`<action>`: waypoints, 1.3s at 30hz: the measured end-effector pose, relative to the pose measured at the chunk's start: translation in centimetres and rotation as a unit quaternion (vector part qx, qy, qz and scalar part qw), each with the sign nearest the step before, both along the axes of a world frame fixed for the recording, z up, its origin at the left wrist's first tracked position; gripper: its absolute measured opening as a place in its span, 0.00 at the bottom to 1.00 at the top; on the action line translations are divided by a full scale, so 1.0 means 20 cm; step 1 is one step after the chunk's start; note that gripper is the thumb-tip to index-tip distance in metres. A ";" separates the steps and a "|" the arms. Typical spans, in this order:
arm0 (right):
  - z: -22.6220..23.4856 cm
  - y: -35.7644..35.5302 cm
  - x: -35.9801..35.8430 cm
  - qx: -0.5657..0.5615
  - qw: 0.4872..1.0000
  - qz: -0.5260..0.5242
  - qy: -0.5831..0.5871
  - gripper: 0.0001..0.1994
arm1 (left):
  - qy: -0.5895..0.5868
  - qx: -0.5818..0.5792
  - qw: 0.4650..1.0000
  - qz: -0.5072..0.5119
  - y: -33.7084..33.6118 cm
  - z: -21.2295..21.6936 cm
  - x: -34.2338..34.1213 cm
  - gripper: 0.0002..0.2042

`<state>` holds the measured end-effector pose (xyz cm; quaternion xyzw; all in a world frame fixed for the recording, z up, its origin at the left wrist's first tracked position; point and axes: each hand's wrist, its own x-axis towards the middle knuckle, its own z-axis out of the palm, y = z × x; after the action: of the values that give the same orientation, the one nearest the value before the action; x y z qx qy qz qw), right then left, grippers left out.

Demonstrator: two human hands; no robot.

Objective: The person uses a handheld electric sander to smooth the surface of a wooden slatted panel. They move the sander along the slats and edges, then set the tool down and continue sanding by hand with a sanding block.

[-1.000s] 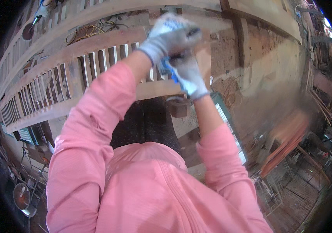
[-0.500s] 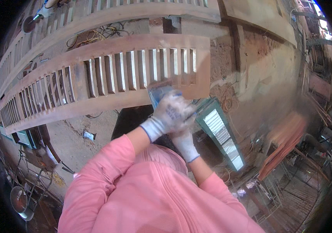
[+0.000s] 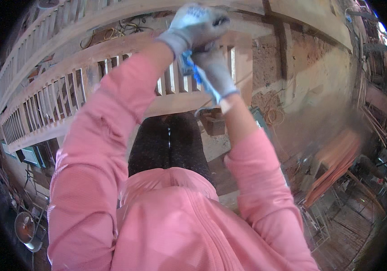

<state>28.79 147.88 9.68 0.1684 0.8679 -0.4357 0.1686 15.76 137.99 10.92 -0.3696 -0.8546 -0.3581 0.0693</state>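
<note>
Both my arms, in pink sleeves, reach up and forward, and both hands wear grey-white gloves with blue on them. My left hand is on top, curled shut around the fingertips of the glove on my right hand. The right hand points upward beneath it, with its fingers hidden inside the left hand's grip. A blue part of the glove shows between the two hands. My dark trouser legs are visible below.
Long wooden slatted railing panels lie across the floor ahead. A small wooden block sits near my feet. A brick wall stands to the right, a round fan at lower left, and orange boards and metal frames at right.
Half a second ago the joined hands were lowered close to my chest. They have risen again to the top of the view, still clasped together.
</note>
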 end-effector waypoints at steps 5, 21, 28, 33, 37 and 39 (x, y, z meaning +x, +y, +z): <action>0.11 -0.11 0.67 0.007 0.988 -0.053 -0.147 0.38 | -0.073 0.009 0.996 -0.059 -0.10 0.06 0.69 0.12; -0.07 -0.05 0.03 -0.132 0.984 -0.077 0.090 0.24 | -0.024 -0.036 0.999 -0.014 -0.07 0.05 0.03 0.16; -0.07 -0.01 -0.11 0.159 0.953 0.249 0.063 0.18 | -0.007 -0.050 0.998 -0.029 -0.09 0.05 -0.04 0.17; -0.06 -0.04 0.88 0.135 0.990 0.036 0.015 0.33 | -0.091 -0.031 0.991 -0.097 -0.03 0.07 0.75 0.11; -0.18 -0.03 1.33 0.367 0.907 0.204 0.025 0.43 | -0.098 0.012 0.985 -0.144 -0.03 0.10 1.06 0.11; -0.19 0.00 1.29 0.232 0.964 0.117 -0.050 0.41 | -0.098 0.014 0.987 -0.126 -0.01 0.10 0.99 0.10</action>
<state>54.59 147.97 5.78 0.1216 0.9493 -0.1906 0.2183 35.47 137.73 12.93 -0.4366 -0.7986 -0.4106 -0.0557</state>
